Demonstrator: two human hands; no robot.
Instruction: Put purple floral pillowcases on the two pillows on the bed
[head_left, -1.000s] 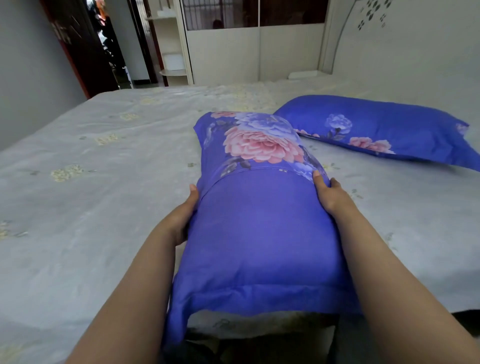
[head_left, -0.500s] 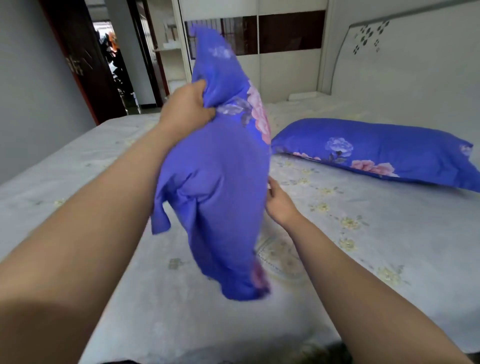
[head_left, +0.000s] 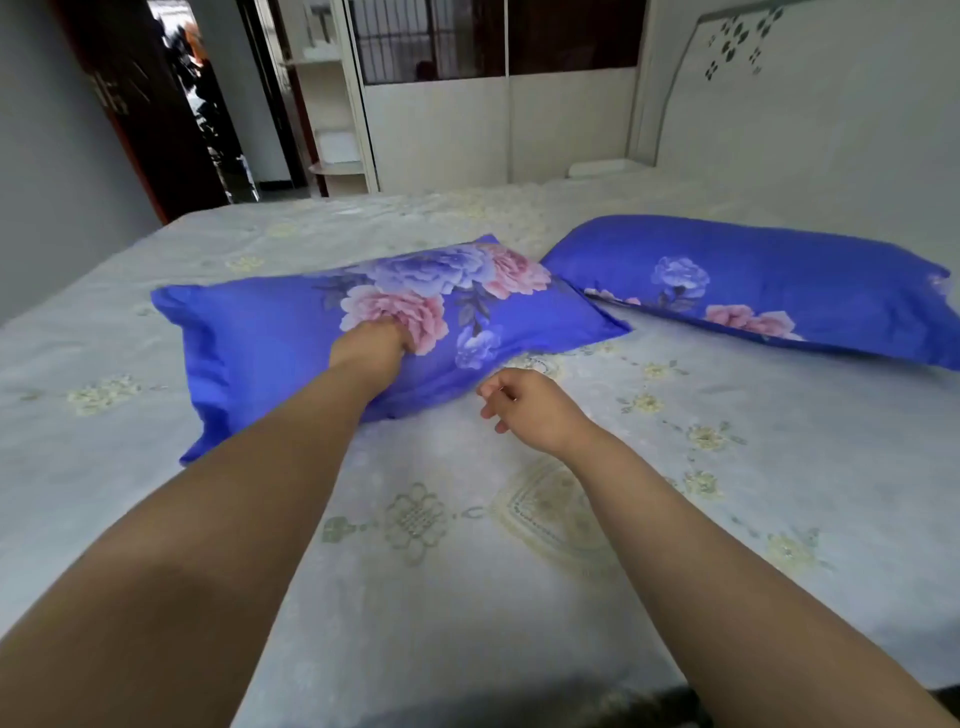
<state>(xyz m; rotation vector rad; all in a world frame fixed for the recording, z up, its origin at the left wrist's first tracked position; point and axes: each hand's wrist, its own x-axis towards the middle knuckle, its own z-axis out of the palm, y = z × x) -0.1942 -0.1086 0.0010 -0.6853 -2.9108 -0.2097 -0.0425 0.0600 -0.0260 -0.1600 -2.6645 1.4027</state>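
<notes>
Pillow work had moved on in half a second: where your left hand (head_left: 375, 340) had held the near pillow (head_left: 291, 338) up on end in the air, that pillow now lay flat on the bed (head_left: 467, 597), its long side running left to right, flower print facing up. Your left hand rested on the front face of it, knuckles toward the camera, fingers curled down into the fabric by the pink bloom; you could not tell from this angle whether they pinched cloth or only pressed on it. Your right hand (head_left: 535, 408), which had been against the pillow's side, was off it, hovering over the sheet just beside the pillow's lower edge, fingers loosely curled and holding nothing.

The bed was covered by a pale grey sheet with faded yellow flower motifs and a knot-and-medallion pattern near you. Behind it stood a white headboard (head_left: 810, 104) with dark leaf cut-outs at the right, a pale wardrobe (head_left: 498, 124) with dark upper panels, open corner shelves (head_left: 332, 114), and a dark doorway (head_left: 208, 104) at the left.

You had two pillows in view, both already in purple floral cases: the near one under your left hand, and the far pillow (head_left: 779, 280) lying to its right near the headboard, their corners close together. Two bare arms, two hands.
</notes>
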